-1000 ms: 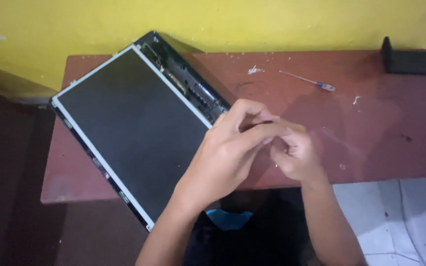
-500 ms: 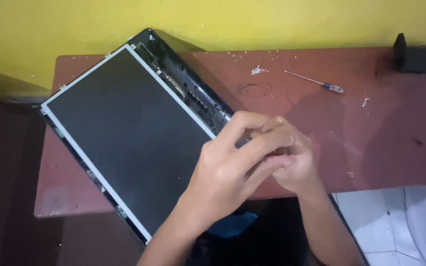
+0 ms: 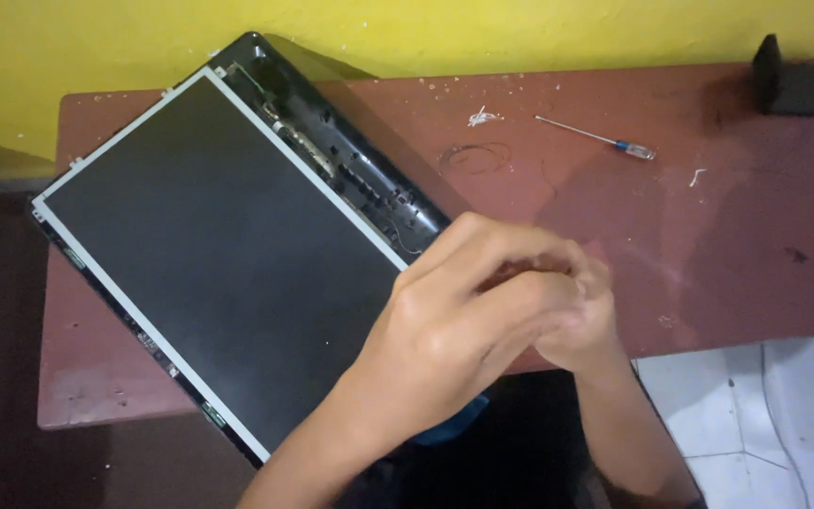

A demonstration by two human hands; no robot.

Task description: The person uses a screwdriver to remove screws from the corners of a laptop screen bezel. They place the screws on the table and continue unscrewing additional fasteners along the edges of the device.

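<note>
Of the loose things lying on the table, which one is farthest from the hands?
The black block at the table's far right corner, against the yellow wall. The thin screwdriver lies nearer, and the screen panel sits right beside the left hand.

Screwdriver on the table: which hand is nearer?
Right. The right hand lies below-left of the screwdriver, well apart; the left hand overlaps it, farther left.

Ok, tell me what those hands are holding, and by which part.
Cannot be told. The left hand covers the right hand beside the display panel; anything pinched between them is hidden.
</note>
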